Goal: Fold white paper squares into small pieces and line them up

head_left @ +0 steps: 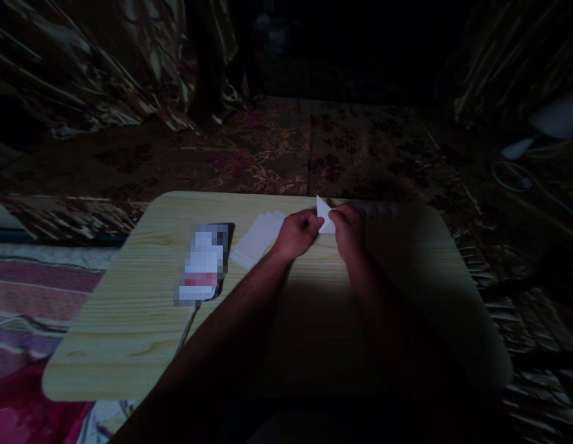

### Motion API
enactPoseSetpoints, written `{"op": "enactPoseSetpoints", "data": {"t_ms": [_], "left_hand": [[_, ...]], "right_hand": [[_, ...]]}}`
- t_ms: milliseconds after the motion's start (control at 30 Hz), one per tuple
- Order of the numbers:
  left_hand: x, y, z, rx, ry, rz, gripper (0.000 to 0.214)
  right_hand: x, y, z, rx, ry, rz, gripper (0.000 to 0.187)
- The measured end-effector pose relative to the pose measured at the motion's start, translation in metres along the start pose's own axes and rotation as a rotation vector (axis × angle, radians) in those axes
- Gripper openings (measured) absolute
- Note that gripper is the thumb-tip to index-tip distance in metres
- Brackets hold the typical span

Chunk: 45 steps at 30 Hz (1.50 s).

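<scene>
A small white piece of folded paper (326,223) with a pointed top is held between both hands near the table's far edge. My left hand (298,234) pinches its left side between thumb and fingers. On the right side, my right hand (350,229) has its thumb pressed on the paper, with the fingers curled behind and partly hidden. Left of my left hand lies a loose stack of white paper sheets (256,239), slightly fanned. Some small pale shapes (381,211) sit in shadow just right of my right hand, too dim to make out.
A phone (203,262), its screen blurred out, lies on the wooden table (129,308) at left with a cable (187,330) running toward me. Patterned cloth (267,154) covers a surface beyond. A white lamp-like object (559,117) and a thin cord are at far right.
</scene>
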<state>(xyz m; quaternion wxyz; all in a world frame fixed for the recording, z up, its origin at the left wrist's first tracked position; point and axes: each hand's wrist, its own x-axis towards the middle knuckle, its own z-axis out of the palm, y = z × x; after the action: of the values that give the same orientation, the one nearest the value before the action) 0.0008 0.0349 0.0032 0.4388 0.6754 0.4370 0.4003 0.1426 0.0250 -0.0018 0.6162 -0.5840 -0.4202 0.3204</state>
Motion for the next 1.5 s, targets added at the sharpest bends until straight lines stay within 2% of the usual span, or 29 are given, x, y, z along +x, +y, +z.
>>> {"op": "enactPoseSetpoints", "data": {"t_ms": [1033, 1500], "left_hand": [[-0.0018, -0.0022, 0.0003, 0.01, -0.058, 0.052, 0.025], [-0.0034, -0.0013, -0.0022, 0.072, -0.083, 0.07, 0.03]], "right_hand": [[0.0044, 0.0024, -0.0041, 0.049, 0.062, 0.008, 0.012], [0.0038, 0.0003, -0.004, 0.046, 0.063, 0.014, 0.013]]}}
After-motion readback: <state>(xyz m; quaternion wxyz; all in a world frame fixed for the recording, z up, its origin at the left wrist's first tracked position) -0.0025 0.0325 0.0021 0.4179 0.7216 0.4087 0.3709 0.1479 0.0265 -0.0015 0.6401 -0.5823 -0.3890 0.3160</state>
